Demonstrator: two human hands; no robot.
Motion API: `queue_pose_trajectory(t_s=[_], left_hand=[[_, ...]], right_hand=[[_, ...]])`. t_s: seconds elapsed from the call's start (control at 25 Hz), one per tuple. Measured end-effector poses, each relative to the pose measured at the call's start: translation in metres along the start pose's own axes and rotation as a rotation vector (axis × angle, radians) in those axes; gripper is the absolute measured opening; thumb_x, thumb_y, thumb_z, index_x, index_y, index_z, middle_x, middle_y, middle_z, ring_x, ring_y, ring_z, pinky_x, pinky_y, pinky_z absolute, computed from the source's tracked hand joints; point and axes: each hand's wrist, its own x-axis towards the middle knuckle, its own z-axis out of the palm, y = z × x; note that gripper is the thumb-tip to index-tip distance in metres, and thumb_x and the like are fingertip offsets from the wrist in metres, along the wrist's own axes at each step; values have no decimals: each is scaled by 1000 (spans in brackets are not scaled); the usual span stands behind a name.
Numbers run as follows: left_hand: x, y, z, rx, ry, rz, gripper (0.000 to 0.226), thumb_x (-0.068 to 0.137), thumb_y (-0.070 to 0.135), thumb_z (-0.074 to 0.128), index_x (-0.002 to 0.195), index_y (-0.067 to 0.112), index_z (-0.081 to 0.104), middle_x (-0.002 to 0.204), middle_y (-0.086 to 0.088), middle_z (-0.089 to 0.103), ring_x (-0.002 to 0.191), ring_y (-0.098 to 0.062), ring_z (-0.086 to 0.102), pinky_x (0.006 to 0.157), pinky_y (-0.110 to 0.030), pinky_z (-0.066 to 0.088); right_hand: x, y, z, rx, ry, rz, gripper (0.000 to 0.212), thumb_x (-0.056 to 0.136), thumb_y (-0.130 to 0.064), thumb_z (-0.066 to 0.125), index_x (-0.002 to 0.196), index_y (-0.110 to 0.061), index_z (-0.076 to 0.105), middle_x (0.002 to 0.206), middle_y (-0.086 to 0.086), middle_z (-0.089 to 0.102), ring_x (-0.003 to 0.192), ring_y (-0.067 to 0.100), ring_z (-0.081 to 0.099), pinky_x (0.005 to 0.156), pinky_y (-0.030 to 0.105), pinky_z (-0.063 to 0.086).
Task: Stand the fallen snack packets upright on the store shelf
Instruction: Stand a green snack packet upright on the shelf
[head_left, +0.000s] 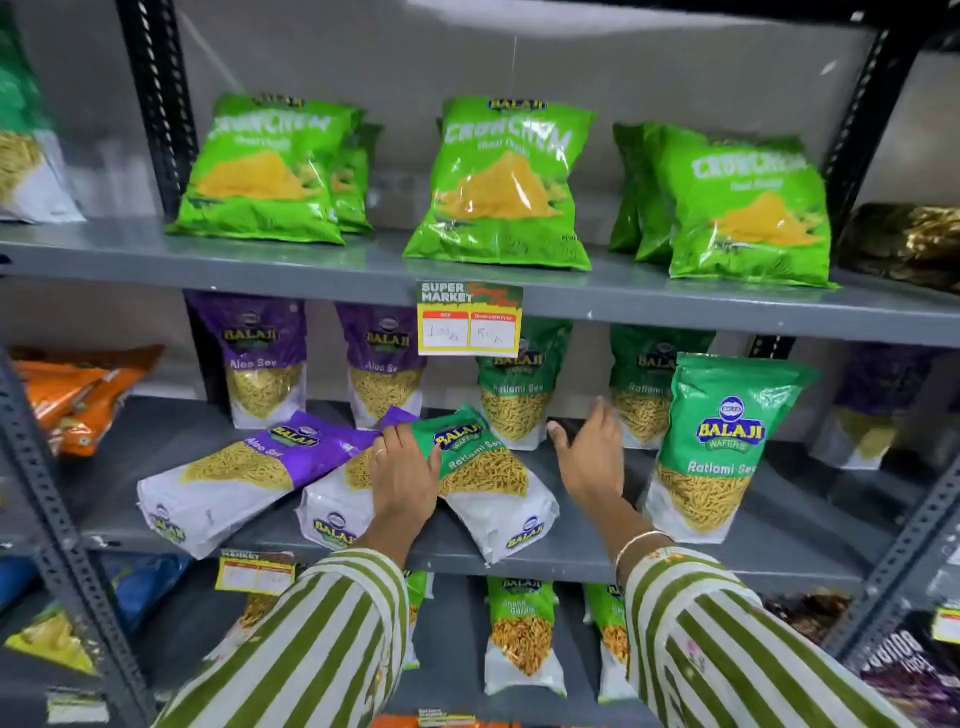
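Observation:
Three packets lie fallen on the middle grey shelf (753, 540): a purple Aloo Sev packet (228, 480) at the left, a second purple one (335, 506) partly under my left hand, and a green Ratlami Sev packet (493, 483) overlapping it. My left hand (402, 478) rests flat across the seam between those two packets, fingers together, gripping nothing. My right hand (592, 457) hovers open just right of the fallen green packet. A green Ratlami Sev packet (717, 452) stands upright at the shelf front, right of that hand.
Upright purple (262, 364) and green packets (514, 389) line the back of the same shelf. Green Crunchem bags (498, 187) fill the shelf above, with a price tag (469, 319) on its edge. Orange packets (78, 395) sit at far left. Black uprights frame the bay.

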Motion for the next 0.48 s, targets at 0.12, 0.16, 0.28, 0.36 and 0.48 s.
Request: queue_pose_trajectory(t_s=[0.12, 0.16, 0.28, 0.36, 0.48], left_hand=[[11, 8, 22, -359, -419, -407, 69, 87, 43, 52, 134, -5, 33, 131, -28, 52, 110, -42, 57, 89, -48, 50], [14, 9, 27, -474, -501, -539, 74, 84, 48, 55, 132, -4, 35, 128, -28, 54, 95, -42, 62, 79, -47, 54], [13, 9, 49, -708, -778, -753, 78, 78, 56, 58, 131, 2, 37, 122, -28, 56, 91, -40, 62, 78, -47, 52], [14, 9, 59, -813, -865, -819, 67, 80, 48, 61, 127, 4, 43, 100, -21, 59, 92, -37, 60, 86, -49, 46], [15, 14, 67, -966, -846, -836, 24, 83, 25, 65, 90, 4, 57, 81, -14, 57, 71, -29, 57, 94, -52, 45]], right_hand=[[23, 13, 33, 105, -376, 174, 68, 94, -42, 40, 140, 6, 27, 145, 25, 36, 134, 36, 37, 108, 38, 32], [26, 14, 37, 131, -460, 214, 65, 95, -41, 38, 139, 6, 32, 145, 25, 38, 134, 35, 39, 107, 35, 33], [44, 29, 64, 221, -611, 239, 56, 96, -38, 37, 138, 0, 40, 146, 20, 41, 132, 30, 43, 110, 36, 32], [59, 38, 78, 293, -761, 290, 60, 86, -44, 55, 129, -2, 50, 136, 19, 52, 116, 25, 53, 108, 41, 38], [89, 68, 120, 346, -985, 315, 75, 38, -56, 86, 91, -9, 63, 112, 20, 68, 98, 25, 62, 104, 45, 45]])
